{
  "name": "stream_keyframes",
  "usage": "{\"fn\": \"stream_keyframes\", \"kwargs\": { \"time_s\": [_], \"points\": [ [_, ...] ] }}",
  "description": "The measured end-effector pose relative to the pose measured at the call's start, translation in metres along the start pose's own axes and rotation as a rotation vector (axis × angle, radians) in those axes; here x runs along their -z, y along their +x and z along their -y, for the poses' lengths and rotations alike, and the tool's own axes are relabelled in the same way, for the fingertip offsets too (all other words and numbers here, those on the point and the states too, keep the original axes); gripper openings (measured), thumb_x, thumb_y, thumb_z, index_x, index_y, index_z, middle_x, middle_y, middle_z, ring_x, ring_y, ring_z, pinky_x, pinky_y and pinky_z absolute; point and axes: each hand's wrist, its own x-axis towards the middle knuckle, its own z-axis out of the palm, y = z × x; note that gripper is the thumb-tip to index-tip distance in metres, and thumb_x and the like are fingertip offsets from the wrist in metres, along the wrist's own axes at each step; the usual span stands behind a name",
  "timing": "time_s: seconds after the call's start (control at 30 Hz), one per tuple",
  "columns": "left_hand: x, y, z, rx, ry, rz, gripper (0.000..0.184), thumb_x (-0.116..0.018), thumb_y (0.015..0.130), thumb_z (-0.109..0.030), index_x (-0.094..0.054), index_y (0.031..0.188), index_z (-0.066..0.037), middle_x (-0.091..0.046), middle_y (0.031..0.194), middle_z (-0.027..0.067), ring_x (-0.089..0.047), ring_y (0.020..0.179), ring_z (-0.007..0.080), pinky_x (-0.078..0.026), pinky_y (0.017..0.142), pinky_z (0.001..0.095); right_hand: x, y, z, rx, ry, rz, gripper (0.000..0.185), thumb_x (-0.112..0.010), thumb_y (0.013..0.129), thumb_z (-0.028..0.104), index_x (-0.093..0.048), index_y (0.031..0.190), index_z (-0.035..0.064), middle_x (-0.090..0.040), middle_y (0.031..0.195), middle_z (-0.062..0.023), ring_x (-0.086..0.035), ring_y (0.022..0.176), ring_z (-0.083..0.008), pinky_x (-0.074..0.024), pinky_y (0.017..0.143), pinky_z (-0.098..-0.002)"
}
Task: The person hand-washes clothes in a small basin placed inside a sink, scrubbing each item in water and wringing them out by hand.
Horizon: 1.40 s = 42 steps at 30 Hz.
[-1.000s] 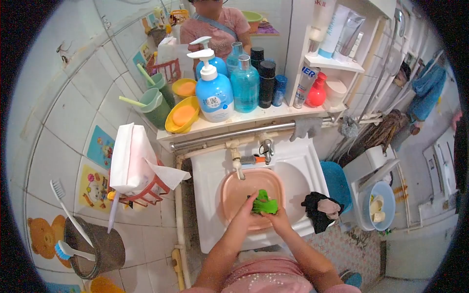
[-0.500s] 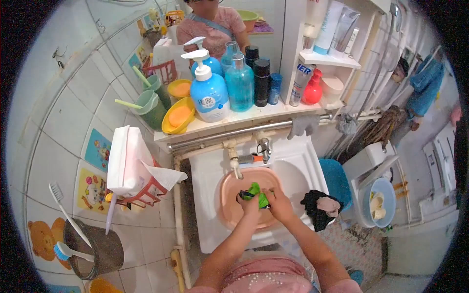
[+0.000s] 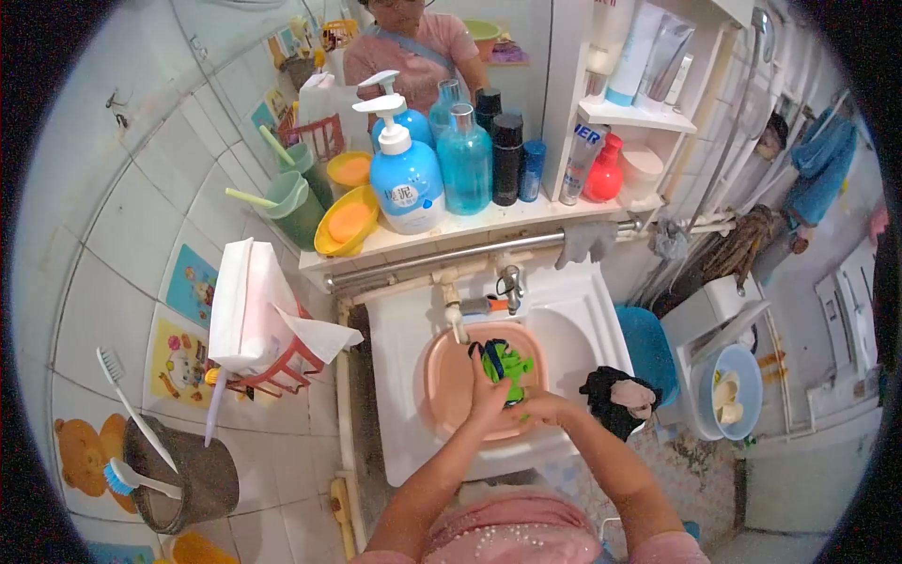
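Observation:
A small bright green cloth item with dark edging (image 3: pixel 510 363) is bunched between both hands, over the pink basin (image 3: pixel 438 399). Its exact kind is not clear. My left hand (image 3: pixel 488 393) grips its left side, thumb and fingers pointing up along the dark edge. At the lower right, my right hand (image 3: pixel 549 408) is closed on the cloth, fingers curled inward. The basin rests in the white sink (image 3: pixel 399 376), below a pale tap spout (image 3: pixel 458 326).
Black and pale pink cloths (image 3: pixel 620 397) lie at the sink's right edge. A shelf above holds a blue pump bottle (image 3: pixel 406 183) and a yellow soap dish (image 3: pixel 346 222). Left are a tissue pack (image 3: pixel 249 305) and a brush holder (image 3: pixel 202 479). A blue bucket (image 3: pixel 648 357) stands right.
The green cloth has gone from a tight bunch to a more spread shape, reaching higher. My right hand has moved down and turned inward; my left hand still grips the cloth.

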Motion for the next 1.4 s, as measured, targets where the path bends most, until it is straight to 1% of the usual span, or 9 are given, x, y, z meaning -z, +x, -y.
{"fn": "stream_keyframes", "kwargs": {
  "time_s": [0.13, 0.23, 0.33, 0.57, 0.73, 0.97, 1.2, 1.33, 1.4],
  "points": [
    [0.010, 0.012, 0.020, 0.110, -0.073, 0.062, 0.075, -0.063, 0.071, -0.002, -0.018, 0.131, 0.006, -0.045, 0.116, 0.0185, -0.051, 0.101, 0.0241, -0.046, 0.082, 0.0318, 0.004, 0.001, -0.018, -0.024, 0.038, 0.102, 0.043, -0.056, 0.085, 0.034, -0.048, 0.114, 0.0023, -0.057, 0.097, -0.0087, -0.057, 0.082, -0.0167, -0.0500, 0.070, -0.0286],
    [0.023, 0.013, 0.009, 0.611, -0.481, 0.308, 0.028, -0.057, 0.081, -0.020, -0.055, 0.105, -0.004, -0.062, 0.093, 0.0107, -0.061, 0.082, 0.0232, -0.051, 0.073, 0.0361, 0.004, 0.002, -0.024, 0.029, 0.562, -0.013, 0.060, -0.043, 0.085, 0.053, -0.038, 0.125, 0.0077, -0.051, 0.117, -0.0076, -0.053, 0.102, -0.0206, -0.0438, 0.087, -0.0386],
    [0.023, 0.006, 0.000, 1.032, -0.839, 0.501, 0.031, -0.057, 0.082, -0.026, -0.056, 0.105, -0.005, -0.062, 0.092, 0.0096, -0.061, 0.082, 0.0223, -0.052, 0.071, 0.0375, -0.011, 0.002, -0.006, 0.124, 0.802, -0.014, 0.057, -0.043, 0.086, 0.052, -0.039, 0.125, 0.0100, -0.053, 0.114, -0.0076, -0.054, 0.100, -0.0204, -0.0448, 0.086, -0.0382],
    [0.032, -0.012, -0.022, 0.943, -0.781, 0.553, 0.034, -0.059, 0.083, -0.029, -0.052, 0.108, -0.008, -0.060, 0.095, 0.0069, -0.061, 0.081, 0.0219, -0.051, 0.071, 0.0385, -0.012, 0.013, 0.015, 0.407, 0.652, -0.417, 0.036, -0.067, 0.078, 0.019, -0.051, 0.109, 0.0082, -0.059, 0.091, -0.0064, -0.057, 0.082, -0.0181, -0.0493, 0.068, -0.0293],
    [0.031, -0.034, -0.042, 1.049, -0.857, 0.494, 0.033, -0.064, 0.079, -0.015, -0.050, 0.107, -0.006, -0.059, 0.094, 0.0073, -0.061, 0.081, 0.0213, -0.053, 0.064, 0.0364, -0.005, 0.044, 0.008, 0.539, 0.456, -0.586, 0.027, -0.071, 0.072, 0.016, -0.057, 0.093, 0.0057, -0.058, 0.085, -0.0059, -0.056, 0.080, -0.0170, -0.0471, 0.066, -0.0289],
    [0.020, -0.024, 0.010, 0.089, 0.547, 0.410, 0.048, -0.071, 0.067, -0.019, -0.045, 0.100, 0.004, -0.059, 0.092, 0.0218, -0.060, 0.084, 0.0348, -0.048, 0.069, 0.0392, -0.010, 0.030, 0.030, 0.534, -0.342, -0.604, 0.025, -0.071, 0.067, 0.020, -0.058, 0.080, 0.0039, -0.060, 0.084, -0.0116, -0.057, 0.078, -0.0225, -0.0450, 0.071, -0.0328],
    [0.010, -0.027, 0.026, -0.059, 0.491, 0.263, 0.054, -0.070, 0.067, -0.021, -0.041, 0.104, 0.006, -0.056, 0.092, 0.0288, -0.055, 0.092, 0.0403, -0.045, 0.074, 0.0423, -0.022, 0.053, 0.018, 0.383, -0.718, -0.910, 0.055, -0.070, 0.066, 0.026, -0.050, 0.113, 0.0058, -0.057, 0.103, -0.0164, -0.055, 0.091, -0.0332, -0.0446, 0.078, -0.0416],
    [0.023, -0.013, 0.032, 0.052, 0.226, 0.366, 0.050, -0.065, 0.074, -0.024, -0.044, 0.111, 0.003, -0.057, 0.093, 0.0169, -0.057, 0.084, 0.0287, -0.046, 0.070, 0.0365, -0.009, 0.028, 0.028, 0.481, -0.817, -0.858, 0.061, -0.066, 0.073, 0.032, -0.042, 0.125, 0.0099, -0.050, 0.117, -0.0117, -0.052, 0.099, -0.0303, -0.0431, 0.083, -0.0402],
    [0.034, -0.005, 0.023, 0.181, 0.002, 0.426, 0.048, -0.063, 0.077, -0.026, -0.045, 0.113, 0.001, -0.057, 0.093, 0.0118, -0.057, 0.081, 0.0230, -0.047, 0.068, 0.0334, -0.001, -0.009, 0.059, 0.353, 0.013, -0.289, 0.055, -0.057, 0.081, 0.039, -0.041, 0.128, 0.0145, -0.045, 0.123, -0.0063, -0.044, 0.110, -0.0236, -0.0388, 0.089, -0.0402]
  ]
}}
